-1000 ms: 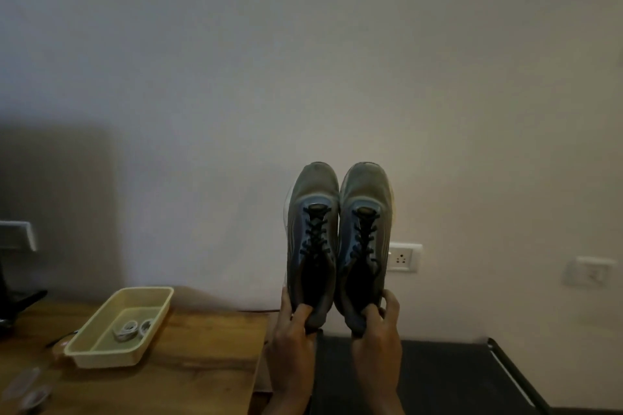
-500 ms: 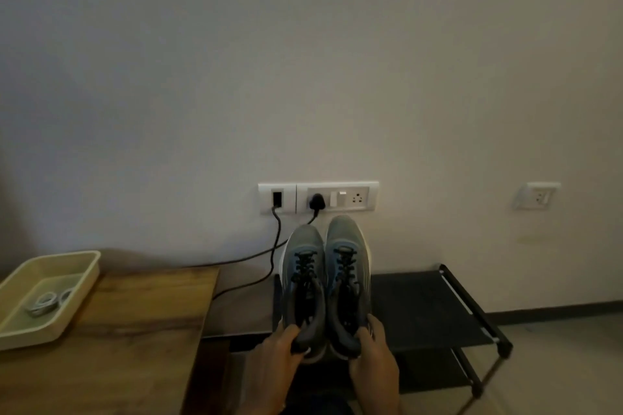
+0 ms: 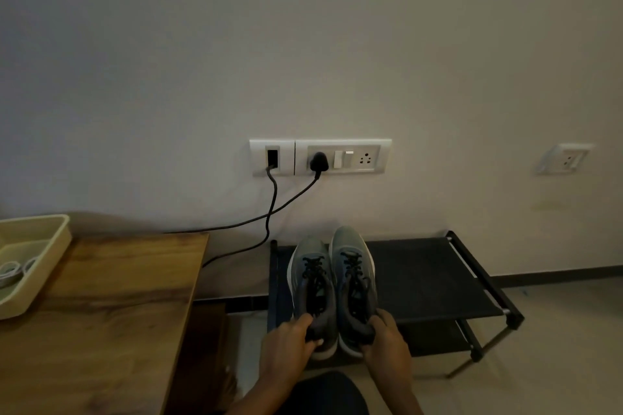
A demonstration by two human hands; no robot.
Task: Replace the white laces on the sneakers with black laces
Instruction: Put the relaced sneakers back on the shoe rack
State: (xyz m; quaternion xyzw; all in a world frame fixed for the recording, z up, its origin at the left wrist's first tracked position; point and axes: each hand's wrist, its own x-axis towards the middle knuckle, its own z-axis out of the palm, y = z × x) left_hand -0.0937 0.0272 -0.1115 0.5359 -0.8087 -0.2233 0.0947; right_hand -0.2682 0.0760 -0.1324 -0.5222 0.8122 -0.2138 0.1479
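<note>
Fingers: left hand (image 3: pixel 286 345) curled round heel of left grey-blue mesh sneaker (image 3: pixel 308 259); right hand (image 3: pixel 387 345) curled round heel of right grey-blue mesh sneaker (image 3: pixel 349 242).
Laces: black laces (image 3: pixel 314 271) threaded through both.
Sneaker position: side by side, toes toward wall, over black fabric shoe rack (image 3: pixel 431 280).

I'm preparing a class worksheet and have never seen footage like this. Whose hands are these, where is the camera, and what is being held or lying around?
No machine here: a person wears one wide-angle camera on the head, looking forward and down at their own hands. The left hand and right hand each grip the heel of one of two grey-blue sneakers, side by side, toes toward the wall, over a black rack. Both carry black laces. At left stands a wooden table with a beige tray holding pale coiled items, too dim to identify. Wall sockets hold two plugged cables.
</note>
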